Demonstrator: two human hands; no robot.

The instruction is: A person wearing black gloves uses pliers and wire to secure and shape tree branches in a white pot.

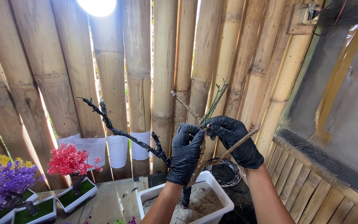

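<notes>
**Both gloved hands on a bare branch above a white planter**

A bamboo wall [117, 83] fills the back of the view, with light coming through its gaps and some paper sheets [90, 147] tucked against its foot. To the right runs a dark window frame [324, 103] above slatted wood.

On the table [104, 203] at lower left stand small white trays of artificial plants: a purple-and-yellow bush [3, 178] and a red bush [69, 159], each set in green turf.

Nearer the middle sits a white planter [216, 199] holding grey sand. A black-wrapped trunk [125, 135] rises from it and arches away to the upper left. Behind the planter lies a coil of wire [226, 172].

The bare branch [212, 124] is held up in the air over the planter, forked into several thin twigs that point up and to the right. The left hand [185, 153], in a black glove, is closed round the branch's lower stem just beside the black trunk. The right hand [233, 139], also gloved, pinches the fork higher up, its fingers curled round the twigs.

The step in hand looks like fitting or shaping this branch against the wrapped trunk. The next move likely calls for a steady lower grip while the upper fingers bend or place a twig, with gentle force, as the thin twigs look easy to snap.
</notes>
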